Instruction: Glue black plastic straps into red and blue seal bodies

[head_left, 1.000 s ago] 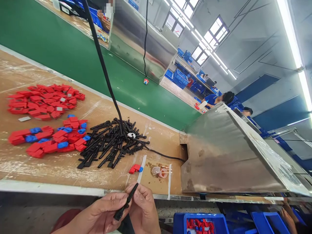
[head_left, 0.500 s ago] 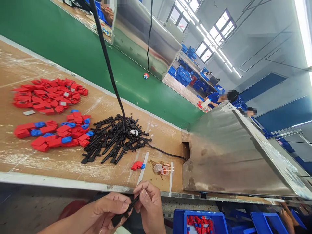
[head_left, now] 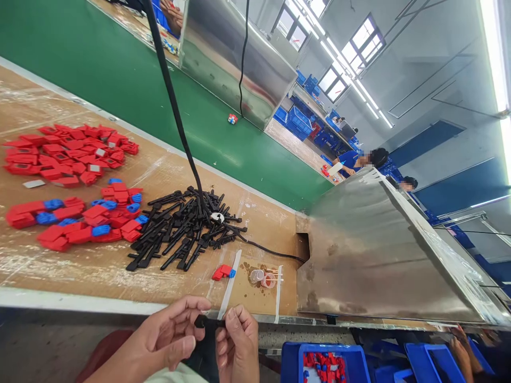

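Swung level since the earlier frame, one black rod-like part [head_left: 211, 322] is pinched by the right hand [head_left: 238, 338], in front of the black-part heap [head_left: 178, 229]; with the left hand [head_left: 162, 338] loosely opened, it could be dropped if that pinch slipped.

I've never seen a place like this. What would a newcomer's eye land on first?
Probably the bright red parts heaped at the left of the bench, with red-and-blue pieces nearer the person and a spiky pile of black parts beside those. The big metal housing on the right also stands out. At the bottom centre, the right hand pinches a slim black piece.
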Available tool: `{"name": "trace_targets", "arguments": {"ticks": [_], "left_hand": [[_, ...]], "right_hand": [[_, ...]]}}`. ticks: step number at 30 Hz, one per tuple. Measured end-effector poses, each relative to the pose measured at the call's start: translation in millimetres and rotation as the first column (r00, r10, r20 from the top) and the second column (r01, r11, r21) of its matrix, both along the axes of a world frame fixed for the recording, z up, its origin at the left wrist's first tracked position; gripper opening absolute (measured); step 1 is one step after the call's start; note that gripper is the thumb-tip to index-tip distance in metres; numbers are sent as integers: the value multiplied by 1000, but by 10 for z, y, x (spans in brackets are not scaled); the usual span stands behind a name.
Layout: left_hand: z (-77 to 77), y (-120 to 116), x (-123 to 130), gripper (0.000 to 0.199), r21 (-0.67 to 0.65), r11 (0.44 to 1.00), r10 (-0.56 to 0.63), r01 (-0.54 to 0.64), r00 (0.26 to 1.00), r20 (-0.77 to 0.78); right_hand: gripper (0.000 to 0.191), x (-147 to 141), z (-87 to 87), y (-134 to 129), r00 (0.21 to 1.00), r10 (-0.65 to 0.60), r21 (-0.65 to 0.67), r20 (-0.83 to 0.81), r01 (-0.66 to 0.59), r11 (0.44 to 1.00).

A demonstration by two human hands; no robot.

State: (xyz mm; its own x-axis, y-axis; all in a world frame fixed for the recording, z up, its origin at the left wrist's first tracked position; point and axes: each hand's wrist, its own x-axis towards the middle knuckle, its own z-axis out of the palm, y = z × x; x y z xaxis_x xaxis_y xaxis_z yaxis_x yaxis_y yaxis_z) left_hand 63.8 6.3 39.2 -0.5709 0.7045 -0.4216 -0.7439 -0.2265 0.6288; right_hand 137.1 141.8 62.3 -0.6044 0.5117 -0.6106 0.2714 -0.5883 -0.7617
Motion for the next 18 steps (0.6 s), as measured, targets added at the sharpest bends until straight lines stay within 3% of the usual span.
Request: {"name": "trace_targets", "arguments": {"ticks": [3, 6, 9, 12, 14, 18], "left_hand": [[-35, 10, 92, 72, -130, 973, 163, -189, 968, -190], [-171, 9, 98, 65, -169, 975, 92, -142, 958, -273], [-380, -22, 6, 57, -109, 994, -15, -27, 933, -360], [-560, -33, -117, 56, -15, 997, -79, 80, 911, -404], [-610, -14, -182, 62, 55, 987, -117, 152, 905, -408], [-593, 28, -221, 66, 118, 956, -202, 269, 895, -398]], "right_hand": [[80, -1, -128, -99, 991, -130, -136, -17, 127, 983], [77, 8, -215, -135, 986, -160, -242, -39, 146, 959], [71, 52, -256, -105, 995, 19, -323, -102, -52, 945], [65, 134, -327, -79, 956, 233, -380, -180, -286, 880], [63, 190, -411, -88, 920, 322, -388, -224, -387, 836], [64, 217, -576, -153, 873, 369, -327, -319, -467, 822]]}}
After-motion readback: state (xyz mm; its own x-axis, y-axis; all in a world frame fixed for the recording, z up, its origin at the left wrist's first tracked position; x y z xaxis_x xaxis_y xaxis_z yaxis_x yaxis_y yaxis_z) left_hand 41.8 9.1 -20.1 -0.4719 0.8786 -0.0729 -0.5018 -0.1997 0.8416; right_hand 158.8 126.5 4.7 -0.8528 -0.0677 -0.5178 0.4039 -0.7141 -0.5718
